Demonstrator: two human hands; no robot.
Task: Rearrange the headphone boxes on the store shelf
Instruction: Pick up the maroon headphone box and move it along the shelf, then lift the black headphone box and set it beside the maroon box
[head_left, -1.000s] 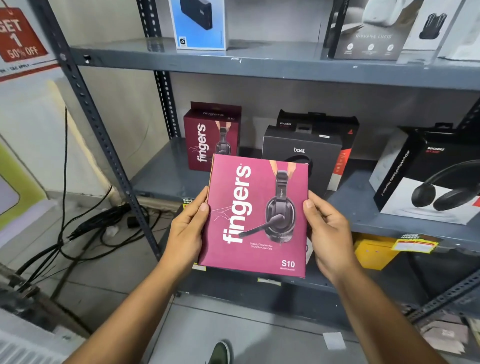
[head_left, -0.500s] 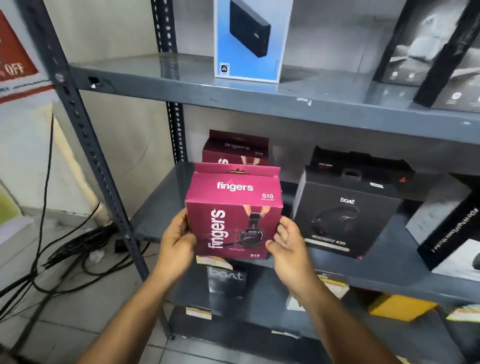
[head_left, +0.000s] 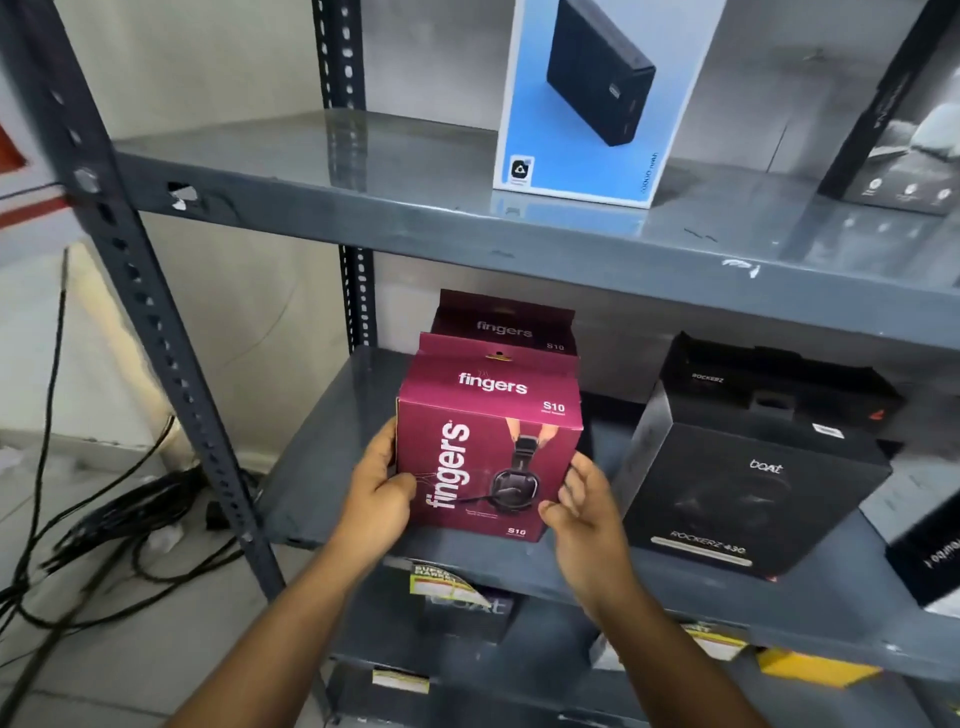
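Note:
A maroon Fingers S10 headphone box (head_left: 483, 447) stands upright on the grey middle shelf (head_left: 322, 457), directly in front of a second, identical Fingers box (head_left: 506, 325). My left hand (head_left: 376, 493) grips the front box's left side, thumb on its face. At the lower right corner my right hand (head_left: 582, 501) touches it, fingers loosely spread. To the right stands a black boAt Rockerz 430 box (head_left: 748, 499), and another black Rockerz box (head_left: 769, 384) sits behind that.
A blue-and-white box (head_left: 587, 104) and a dark box (head_left: 904, 130) stand on the upper shelf (head_left: 363, 176). A black-and-white box (head_left: 930, 535) sits at the far right. Perforated grey uprights (head_left: 135, 291) frame the left side. Black cables (head_left: 104, 525) lie on the floor. Price tags (head_left: 441, 582) hang below.
The Fingers box went from held flat in front of me to standing on the middle shelf, pushed back toward the second one. My right hand's grip has loosened.

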